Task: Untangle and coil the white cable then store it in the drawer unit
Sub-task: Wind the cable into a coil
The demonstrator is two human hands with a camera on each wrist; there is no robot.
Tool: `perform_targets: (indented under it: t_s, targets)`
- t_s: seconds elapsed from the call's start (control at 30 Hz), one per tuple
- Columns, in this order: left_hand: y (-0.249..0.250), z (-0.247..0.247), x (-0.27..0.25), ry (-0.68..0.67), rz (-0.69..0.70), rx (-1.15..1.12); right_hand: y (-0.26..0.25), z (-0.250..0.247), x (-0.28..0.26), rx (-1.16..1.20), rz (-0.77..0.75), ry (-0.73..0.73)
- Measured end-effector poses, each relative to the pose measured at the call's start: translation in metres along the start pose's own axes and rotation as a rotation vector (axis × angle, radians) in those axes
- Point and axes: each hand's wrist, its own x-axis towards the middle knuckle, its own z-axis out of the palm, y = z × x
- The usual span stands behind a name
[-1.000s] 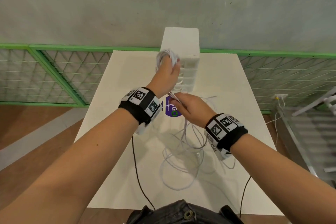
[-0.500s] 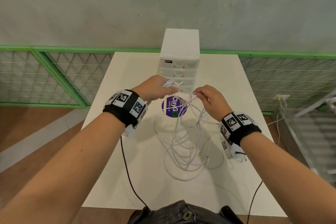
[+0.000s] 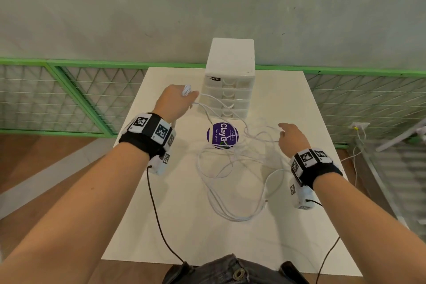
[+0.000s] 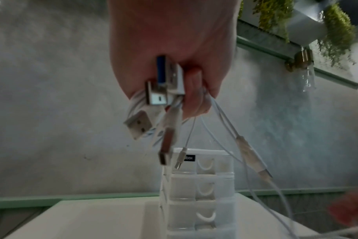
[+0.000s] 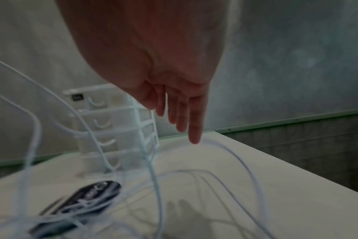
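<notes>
The left hand [image 3: 174, 101] is raised just left of the white drawer unit [image 3: 228, 80], its grip curled around a bunch of white cable [image 3: 230, 168] and plugs [image 4: 164, 90]. Loose tangled strands trail down onto the counter [image 3: 184, 226] in front of the unit, crossing a purple sticker [image 3: 222, 135]. The right hand [image 3: 291, 138] hovers right of the tangle, fingers straight, holding nothing.

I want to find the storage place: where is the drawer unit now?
In the head view the drawer unit stands at the far middle of the table, near the wall, just behind the purple sticker and right of the left hand.
</notes>
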Motion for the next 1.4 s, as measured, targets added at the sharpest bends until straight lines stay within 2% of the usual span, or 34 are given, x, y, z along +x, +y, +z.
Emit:
perform_targets:
  t_s: [0.1,0.17,0.23,0.33,0.47,0.57,0.7,0.8,0.93,1.1,1.23,1.4]
  targets:
    - [0.011,0.014,-0.003,-0.076,0.032,0.033,-0.037,-0.009,-0.004,-0.013,-0.155,0.126]
    - [0.020,0.020,-0.005,-0.098,0.044,0.047,-0.067,-0.024,-0.012,0.033,-0.294,0.134]
    - [0.028,0.023,-0.006,-0.111,0.051,0.029,-0.094,-0.036,-0.022,0.084,-0.417,0.053]
    - [0.044,0.028,-0.012,-0.154,0.098,0.003,-0.121,-0.037,-0.031,0.122,-0.504,-0.115]
    - [0.058,0.032,-0.020,-0.249,0.190,-0.009,-0.125,-0.025,-0.025,0.161,-0.540,-0.142]
    - [0.056,0.031,-0.023,-0.318,0.153,-0.038,-0.121,-0.026,-0.022,0.107,-0.558,-0.126]
    - [0.055,0.029,-0.028,-0.444,0.103,-0.151,-0.116,-0.030,-0.019,0.027,-0.674,-0.134]
    - [0.057,0.029,-0.027,-0.474,0.118,-0.072,-0.114,-0.033,-0.016,-0.083,-0.675,-0.119]
    - [0.054,0.031,-0.027,-0.498,0.064,-0.074,-0.111,-0.039,-0.011,0.004,-0.582,-0.135]
    - [0.045,0.031,-0.029,-0.625,-0.071,-0.349,-0.114,-0.037,-0.012,0.024,-0.590,-0.183]
    - [0.043,0.027,-0.030,-0.704,-0.102,-0.366,-0.117,-0.033,-0.015,0.137,-0.618,-0.273]
    - [0.043,0.028,-0.033,-0.757,-0.144,-0.474,-0.118,-0.028,-0.014,0.280,-0.670,-0.276]
